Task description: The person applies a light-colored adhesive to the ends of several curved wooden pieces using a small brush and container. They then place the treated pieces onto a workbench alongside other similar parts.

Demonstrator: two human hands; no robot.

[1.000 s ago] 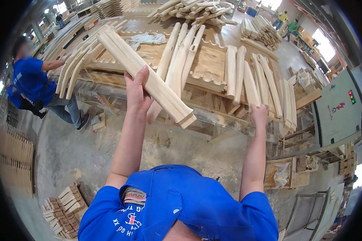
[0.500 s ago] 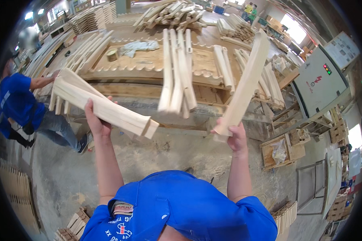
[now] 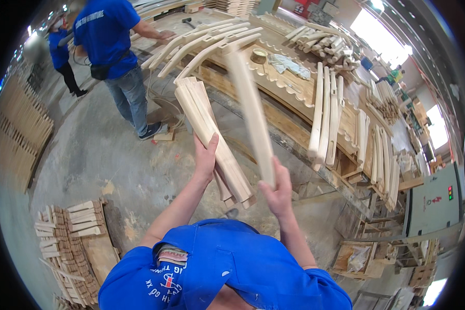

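Observation:
My left hand [image 3: 205,157] is closed round a bundle of pale wooden slats [image 3: 212,124], which slants from upper left to lower right before me. Several slats overlap in it, their lower ends uneven. My right hand [image 3: 279,188] grips one more wooden slat [image 3: 253,113] near its lower end. That slat points up and leans slightly left, a little blurred by motion, its top in front of the workbench. A gap separates it from the bundle. The fingers behind the wood are partly hidden in both hands.
Curved wooden pieces [image 3: 325,113] lie across a long workbench [image 3: 274,111] with a scalloped-edge board. A co-worker in a blue shirt [image 3: 108,36] stands at its left end. Stacked slats [image 3: 70,248] sit on the floor at lower left. A grey electrical cabinet [image 3: 434,201] stands right.
My view has turned left, toward the stacks and the co-worker. Both hands have come closer together, still holding their wood, and the right-hand slat now leans left rather than right.

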